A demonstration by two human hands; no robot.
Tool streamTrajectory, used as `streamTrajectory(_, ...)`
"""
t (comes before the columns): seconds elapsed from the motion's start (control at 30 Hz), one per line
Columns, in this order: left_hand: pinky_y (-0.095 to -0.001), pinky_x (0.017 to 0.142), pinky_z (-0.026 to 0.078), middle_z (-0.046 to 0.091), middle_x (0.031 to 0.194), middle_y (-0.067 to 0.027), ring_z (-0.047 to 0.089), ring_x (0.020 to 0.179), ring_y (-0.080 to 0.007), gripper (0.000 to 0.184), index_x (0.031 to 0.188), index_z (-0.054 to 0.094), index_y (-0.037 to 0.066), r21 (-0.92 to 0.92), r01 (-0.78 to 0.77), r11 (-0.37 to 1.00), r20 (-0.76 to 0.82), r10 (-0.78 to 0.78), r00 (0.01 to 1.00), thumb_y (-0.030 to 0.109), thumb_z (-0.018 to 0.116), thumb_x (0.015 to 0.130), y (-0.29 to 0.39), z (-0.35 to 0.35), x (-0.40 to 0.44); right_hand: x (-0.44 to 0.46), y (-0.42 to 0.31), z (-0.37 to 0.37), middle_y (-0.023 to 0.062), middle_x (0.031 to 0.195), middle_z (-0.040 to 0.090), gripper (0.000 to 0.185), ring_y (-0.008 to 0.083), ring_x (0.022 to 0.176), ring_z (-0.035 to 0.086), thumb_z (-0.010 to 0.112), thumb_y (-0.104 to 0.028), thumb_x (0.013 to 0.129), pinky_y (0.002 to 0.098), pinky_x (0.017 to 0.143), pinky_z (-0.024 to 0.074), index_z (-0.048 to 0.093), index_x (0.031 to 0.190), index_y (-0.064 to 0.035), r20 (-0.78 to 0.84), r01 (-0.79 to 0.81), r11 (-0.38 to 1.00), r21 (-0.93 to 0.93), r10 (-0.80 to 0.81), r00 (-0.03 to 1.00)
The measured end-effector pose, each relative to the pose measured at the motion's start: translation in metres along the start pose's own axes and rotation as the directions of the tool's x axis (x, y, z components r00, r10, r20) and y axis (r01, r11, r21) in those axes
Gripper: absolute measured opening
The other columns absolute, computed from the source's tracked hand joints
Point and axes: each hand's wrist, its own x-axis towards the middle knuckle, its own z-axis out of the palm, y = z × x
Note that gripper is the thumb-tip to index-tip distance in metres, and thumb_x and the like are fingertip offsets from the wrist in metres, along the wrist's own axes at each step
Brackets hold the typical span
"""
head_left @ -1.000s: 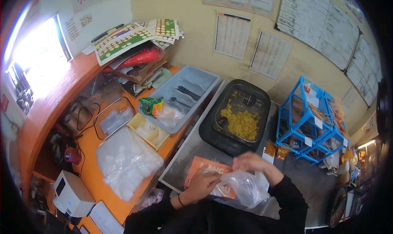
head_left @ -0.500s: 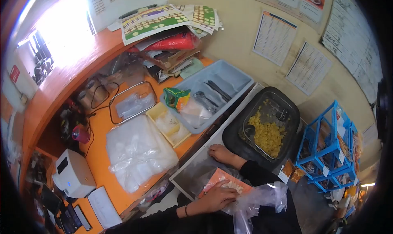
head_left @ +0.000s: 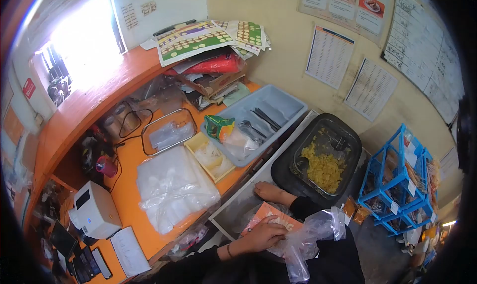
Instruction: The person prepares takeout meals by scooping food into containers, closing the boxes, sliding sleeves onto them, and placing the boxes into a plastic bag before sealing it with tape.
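My left hand [head_left: 266, 235], with a thin dark band at the wrist, lies over a clear plastic bag [head_left: 318, 227] and holds it in front of my body. An orange printed sheet or packet [head_left: 263, 212] shows through the bag beneath the fingers; its kind is unclear. The bag's loose ends fan out to the right. My right hand [head_left: 270, 191] rests on the grey metal surface [head_left: 233, 212] just beyond the bag. Its fingers are loosely bent and apart, with nothing in them. Near it stands a black tray [head_left: 283, 172] of yellow food [head_left: 325, 169].
On the orange counter [head_left: 126, 177] lie clear bags [head_left: 174, 184], beside a yellow box [head_left: 218, 170] and a blue-grey cutlery tray [head_left: 293, 97]. A white printer-like device [head_left: 97, 209] stands left. Blue racks [head_left: 382, 184] with packets stand right.
The view has tilted slightly, so the surroundings sit a little lower in the picture. Both hands and the bag keep about the same places.
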Motion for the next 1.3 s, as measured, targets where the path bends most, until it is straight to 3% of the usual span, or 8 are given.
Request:
streamTrajectory(0.23,-0.0416,0.099,0.024,0.06,0.09,-0.0057,0.053,0.092,-0.0184,0.016,0.09,0.058,0.004,0.04,-0.03,0.999,-0.044,0.032,0.999,0.014,0.051,0.081,0.0,0.003,-0.001,0.007,0.009,0.019,0.0147,0.078,0.052,0.021,0.0311,0.078,0.053,0.058,-0.015,0.064,0.0377,0.07,0.0433,0.052,0.075,0.0013,0.139,-0.075,0.997,0.024,0.071,0.988)
streamTrajectory(0.57,-0.0396,0.092,0.032,0.059,0.087,-0.0086,0.055,0.087,-0.0224,0.015,0.089,0.058,0.003,0.017,-0.104,0.994,-0.115,0.105,0.988,0.01,0.051,0.078,-0.003,0.009,-0.001,0.018,0.009,0.032,0.0136,0.077,0.052,0.019,0.0339,0.077,0.052,0.058,-0.017,0.07,0.0397,0.07,0.0429,0.058,0.085,-0.0044,-0.025,-0.049,0.971,0.234,0.057,0.998)
streamTrajectory(0.73,-0.0308,0.069,0.044,0.059,0.084,-0.0115,0.057,0.077,-0.0215,0.02,0.093,0.058,0.002,-0.184,-0.111,0.977,-0.072,0.099,0.992,0.008,0.05,0.076,-0.017,0.015,-0.001,0.019,0.008,0.058,0.0095,0.069,0.056,0.015,0.0233,0.066,0.056,0.057,-0.01,0.073,0.0325,0.063,0.0458,0.06,0.084,-0.0013,-0.063,-0.188,0.953,0.239,0.208,0.976)
streamTrajectory(0.8,-0.0371,0.079,0.038,0.06,0.084,-0.0079,0.054,0.083,-0.0215,0.014,0.09,0.06,0.007,0.02,-0.268,0.963,-0.163,0.267,0.95,0.015,0.053,0.081,-0.011,0.01,0.004,0.017,0.014,0.05,0.0088,0.068,0.056,0.014,0.0213,0.065,0.056,0.057,-0.008,0.073,0.0313,0.062,0.0459,0.06,0.084,-0.0006,-0.079,-0.277,0.876,0.394,0.333,0.94)
streamTrajectory(0.93,-0.0404,0.083,0.032,0.052,0.099,-0.0097,0.046,0.098,-0.023,0.01,0.083,0.058,0.007,0.229,-0.363,0.903,-0.162,0.403,0.901,0.014,0.052,0.08,-0.003,0.004,0.004,-0.004,0.018,-0.033,0.0074,0.065,0.057,0.012,0.0173,0.062,0.056,0.056,-0.005,0.074,0.0289,0.06,0.046,0.06,0.084,0.0007,-0.115,-0.313,0.599,0.737,0.567,0.815)
streamTrajectory(1.03,-0.0409,0.084,0.033,0.051,0.099,-0.0119,0.046,0.097,-0.026,0.013,0.086,0.057,0.004,0.434,-0.221,0.873,-0.056,0.271,0.961,0.012,0.053,0.077,0.043,-0.02,0.002,-0.047,-0.026,-0.131,0.0065,0.065,0.058,0.012,0.0112,0.06,0.056,0.053,0.002,0.075,0.0248,0.059,0.0456,0.059,0.085,0.0039,-0.184,-0.233,0.516,0.824,0.633,0.752)
streamTrajectory(1.23,-0.0359,0.08,0.039,0.052,0.097,-0.0139,0.048,0.094,-0.0278,0.018,0.089,0.053,0.0,0.292,-0.389,0.874,-0.214,0.456,0.864,0.008,0.051,0.073,0.05,-0.018,0.0,-0.12,-0.14,-0.193,0.0083,0.078,0.059,0.019,0.0177,0.071,0.056,0.055,-0.002,0.074,0.0306,0.066,0.0442,0.059,0.093,-0.0013,-0.093,-0.447,0.459,0.768,0.77,0.631)
streamTrajectory(1.3,-0.0348,0.08,0.039,0.051,0.096,-0.0146,0.049,0.092,-0.0268,0.017,0.089,0.051,-0.001,0.273,-0.254,0.928,-0.097,0.289,0.952,0.007,0.05,0.074,0.04,-0.012,0.001,-0.125,-0.165,-0.18,0.0094,0.082,0.057,0.021,0.0195,0.073,0.056,0.055,-0.004,0.074,0.0327,0.069,0.0433,0.058,0.095,-0.0019,-0.116,-0.435,0.452,0.778,0.785,0.609)
